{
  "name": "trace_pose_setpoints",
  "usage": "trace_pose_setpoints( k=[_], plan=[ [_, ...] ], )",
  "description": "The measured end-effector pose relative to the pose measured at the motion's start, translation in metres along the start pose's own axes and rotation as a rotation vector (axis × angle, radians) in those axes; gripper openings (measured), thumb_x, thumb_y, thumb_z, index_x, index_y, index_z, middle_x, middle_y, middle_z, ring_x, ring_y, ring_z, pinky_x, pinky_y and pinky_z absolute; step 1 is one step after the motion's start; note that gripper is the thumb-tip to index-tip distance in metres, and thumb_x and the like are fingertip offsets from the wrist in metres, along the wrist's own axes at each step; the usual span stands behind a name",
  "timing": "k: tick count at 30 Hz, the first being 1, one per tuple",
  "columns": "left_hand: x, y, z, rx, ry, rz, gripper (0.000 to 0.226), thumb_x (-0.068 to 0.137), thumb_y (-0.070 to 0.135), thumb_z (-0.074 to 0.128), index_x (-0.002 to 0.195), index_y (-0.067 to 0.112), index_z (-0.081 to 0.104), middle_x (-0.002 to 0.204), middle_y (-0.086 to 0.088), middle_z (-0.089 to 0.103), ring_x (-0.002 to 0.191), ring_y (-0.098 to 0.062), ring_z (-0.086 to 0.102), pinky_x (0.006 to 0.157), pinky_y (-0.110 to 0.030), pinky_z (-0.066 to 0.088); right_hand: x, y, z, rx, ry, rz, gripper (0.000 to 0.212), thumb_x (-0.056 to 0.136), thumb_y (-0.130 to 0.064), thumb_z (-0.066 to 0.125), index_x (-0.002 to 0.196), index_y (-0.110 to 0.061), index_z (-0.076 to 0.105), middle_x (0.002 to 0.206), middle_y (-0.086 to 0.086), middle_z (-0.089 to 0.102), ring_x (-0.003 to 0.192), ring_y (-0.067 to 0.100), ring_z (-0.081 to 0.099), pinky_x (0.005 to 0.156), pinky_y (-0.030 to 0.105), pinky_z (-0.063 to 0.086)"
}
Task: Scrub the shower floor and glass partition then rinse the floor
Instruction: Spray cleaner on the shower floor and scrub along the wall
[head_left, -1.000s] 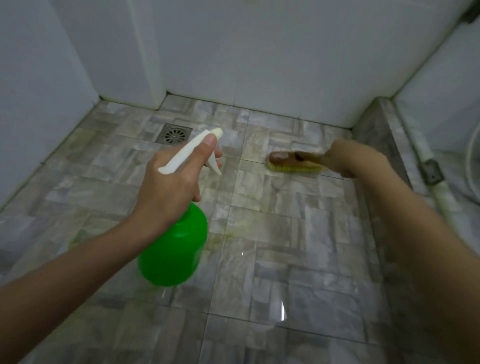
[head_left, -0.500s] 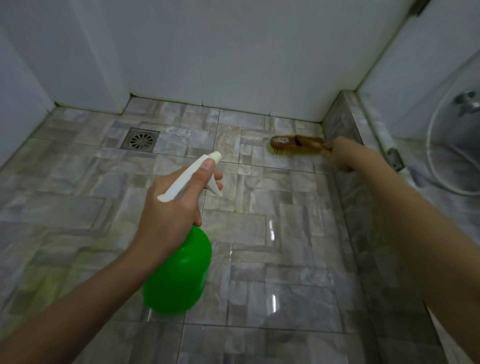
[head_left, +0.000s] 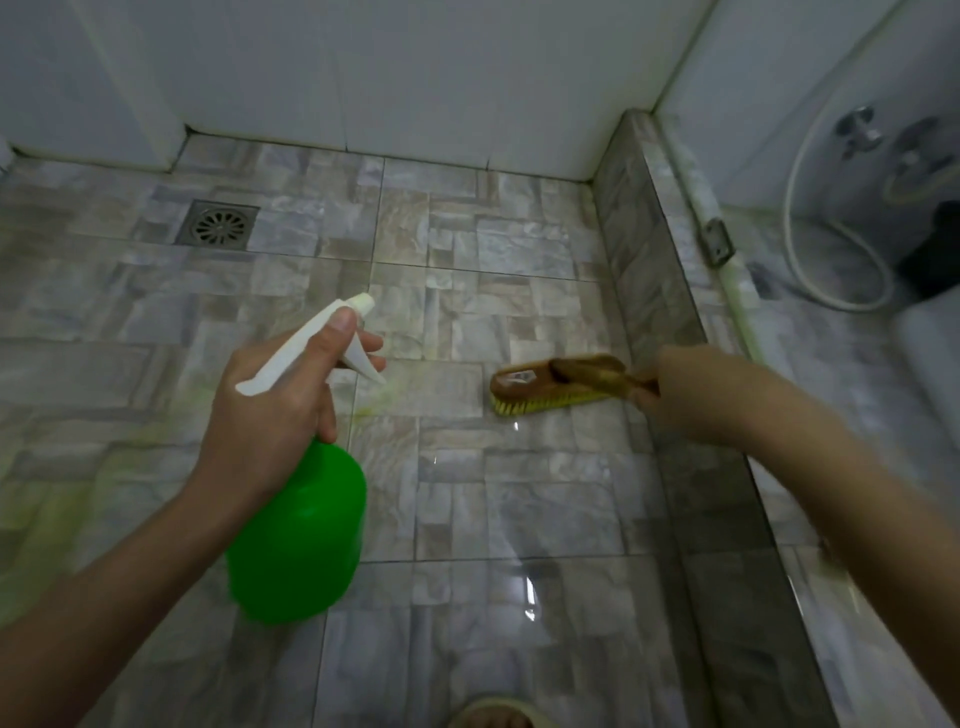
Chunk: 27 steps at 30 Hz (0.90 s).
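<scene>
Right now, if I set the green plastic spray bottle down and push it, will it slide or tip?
The green plastic spray bottle probably slides: the grey tiled floor shines wet. Its wide round body likely stands steadily; a push at the white trigger might tip it.

Spray bottle (head_left: 298, 530) left of brush (head_left: 558, 385) on floor (head_left: 519, 493); drain (head_left: 218, 224) behind.

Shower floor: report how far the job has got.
Done: greenish cleaner is sprayed on the floor. In hand: the right hand holds the brush on the tiles; the left hand holds the spray bottle. To do: the glass partition and rinsing; no running water shows.
</scene>
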<state>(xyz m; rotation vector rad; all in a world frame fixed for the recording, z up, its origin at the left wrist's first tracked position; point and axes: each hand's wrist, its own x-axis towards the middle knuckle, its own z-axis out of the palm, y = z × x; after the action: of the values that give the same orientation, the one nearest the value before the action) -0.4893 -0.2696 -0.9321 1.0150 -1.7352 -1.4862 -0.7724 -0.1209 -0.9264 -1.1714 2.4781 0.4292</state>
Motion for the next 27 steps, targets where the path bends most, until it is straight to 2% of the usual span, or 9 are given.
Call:
trace_pose_setpoints(
  k=[4, 7, 9, 11, 15, 18, 20, 23, 27],
  plan=[
    [-0.009, -0.006, 0.001, -0.004, -0.027, 0.01, 0.025, 0.089, 0.059, 0.053, 0.077, 0.051, 0.073, 0.093, 0.007, 0.077, 0.078, -0.05, 0.066, 0.054, -0.028, 0.045, -0.017, 0.001, 0.031, 0.143, 0.073, -0.012, 0.038, 0.099, -0.038, 0.037, 0.133, -0.027, 0.048, 0.069, -0.001, 0.051, 0.063, 0.024, 0.053, 0.058, 0.032, 0.042],
    [-0.017, -0.009, 0.0, -0.007, -0.028, 0.017, 0.024, 0.086, 0.062, 0.053, 0.079, 0.051, 0.073, 0.094, 0.006, 0.077, 0.078, -0.051, 0.065, 0.056, -0.03, 0.044, -0.032, 0.013, 0.013, 0.046, -0.023, -0.012, 0.033, 0.096, -0.043, 0.041, 0.113, -0.022, 0.059, 0.078, 0.003, 0.059, 0.072, 0.024, 0.059, 0.064, 0.032, 0.045],
    [-0.021, -0.008, -0.001, 0.01, -0.04, 0.016, 0.027, 0.086, 0.062, 0.052, 0.08, 0.048, 0.074, 0.093, 0.005, 0.077, 0.065, -0.044, 0.063, 0.057, -0.03, 0.044, -0.059, 0.012, 0.007, -0.09, -0.128, -0.071, 0.03, 0.095, -0.044, 0.041, 0.103, -0.022, 0.06, 0.077, -0.003, 0.056, 0.072, 0.018, 0.058, 0.065, 0.03, 0.045],
    [-0.023, -0.006, -0.005, 0.024, -0.041, 0.012, 0.03, 0.087, 0.063, 0.051, 0.08, 0.046, 0.074, 0.092, 0.005, 0.077, 0.054, -0.038, 0.056, 0.056, -0.03, 0.044, -0.075, -0.001, 0.014, -0.142, -0.118, -0.162, 0.031, 0.096, -0.045, 0.038, 0.117, -0.031, 0.058, 0.078, -0.007, 0.054, 0.074, 0.016, 0.059, 0.062, 0.029, 0.044],
    [-0.029, -0.003, -0.01, 0.021, -0.017, 0.004, 0.027, 0.091, 0.059, 0.053, 0.082, 0.043, 0.074, 0.095, 0.005, 0.077, 0.059, -0.042, 0.058, 0.052, -0.025, 0.045, -0.069, -0.011, 0.025, -0.067, -0.04, -0.221, 0.043, 0.099, -0.043, 0.037, 0.142, -0.045, 0.034, 0.077, -0.009, 0.049, 0.075, 0.016, 0.059, 0.066, 0.033, 0.051],
    [-0.032, -0.002, -0.017, 0.045, 0.036, -0.001, 0.029, 0.092, 0.054, 0.052, 0.082, 0.037, 0.073, 0.093, 0.007, 0.077, 0.046, -0.024, 0.053, 0.052, -0.023, 0.044, -0.075, -0.006, 0.004, -0.153, -0.084, -0.313, 0.042, 0.097, -0.044, 0.039, 0.138, -0.051, 0.036, 0.068, -0.016, 0.042, 0.065, 0.007, 0.048, 0.067, 0.027, 0.049],
    [-0.035, -0.005, -0.025, 0.058, 0.056, -0.016, 0.03, 0.093, 0.054, 0.053, 0.081, 0.036, 0.074, 0.092, 0.007, 0.077, 0.053, -0.03, 0.06, 0.055, -0.028, 0.044, -0.085, -0.024, 0.005, -0.137, -0.095, -0.341, 0.043, 0.097, -0.046, 0.039, 0.138, -0.055, 0.033, 0.072, -0.014, 0.045, 0.07, 0.009, 0.054, 0.066, 0.026, 0.049],
    [-0.036, -0.009, -0.036, 0.052, 0.082, -0.019, 0.026, 0.087, 0.062, 0.055, 0.083, 0.047, 0.075, 0.09, -0.001, 0.077, 0.078, -0.047, 0.066, 0.055, -0.034, 0.047, -0.065, -0.065, 0.027, 0.006, 0.009, -0.422, 0.046, 0.097, -0.046, 0.04, 0.142, -0.051, 0.03, 0.074, -0.012, 0.048, 0.071, 0.012, 0.057, 0.064, 0.029, 0.051],
    [-0.044, -0.011, -0.054, 0.081, 0.139, -0.015, 0.023, 0.084, 0.064, 0.054, 0.081, 0.051, 0.073, 0.092, 0.005, 0.077, 0.068, -0.043, 0.065, 0.053, -0.032, 0.045, -0.04, -0.095, 0.006, -0.094, -0.034, -0.4, 0.04, 0.096, -0.046, 0.04, 0.136, -0.043, 0.044, 0.084, -0.006, 0.055, 0.077, 0.017, 0.058, 0.063, 0.03, 0.046]
  ],
)
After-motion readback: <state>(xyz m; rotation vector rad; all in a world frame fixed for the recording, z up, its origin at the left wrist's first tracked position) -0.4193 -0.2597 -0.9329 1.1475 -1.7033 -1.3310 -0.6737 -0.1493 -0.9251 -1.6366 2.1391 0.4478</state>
